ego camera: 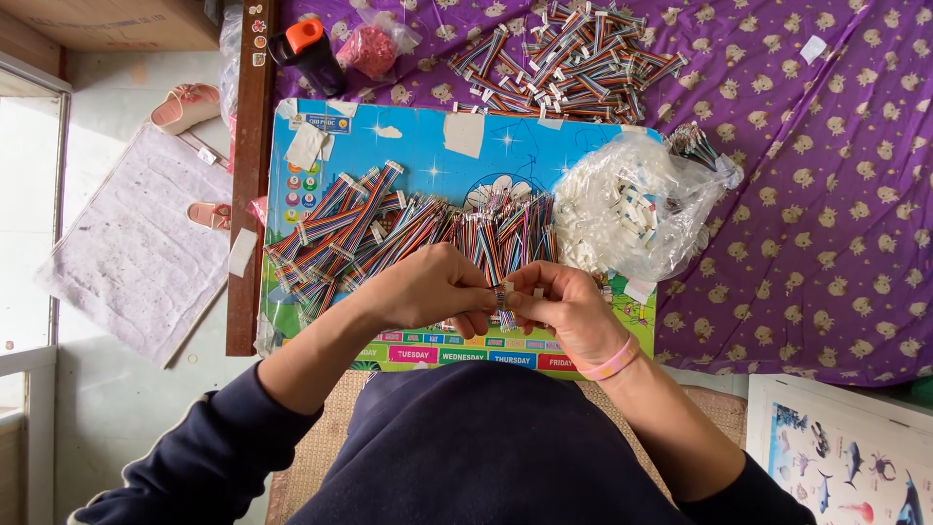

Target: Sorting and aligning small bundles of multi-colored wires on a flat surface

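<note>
Pinching a short multicoloured ribbon cable (502, 303) between them, my two hands meet just above the lower edge of the blue picture board (428, 146). The left hand (428, 287) has its fingers curled and pressed together around one side of the cable, while the right hand (564, 306) closes thumb and forefinger on what looks like a small white connector housing at its top end; the part is too small for me to tell how it sits. I judge the cable is held upright and close between both sets of fingertips so that its end stays steady and in plain sight. Just beyond the fingers, touching them from the far side, lies a spread of loose ribbon cables (408, 228), fanned across the board within easy reach. Farther out and to the right of the right hand sits a clear plastic bag of white connectors (632, 209), its mouth open toward the fingers. A pink wristband (610, 365) circles the right wrist. Well beyond everything, on the purple patterned cloth (826, 194), a second heap of cables with white ends (569, 63) lies apart from the loose ones, probably kept separate on purpose. Off to the far left stands a dark bottle with an orange cap (309, 51).
</note>
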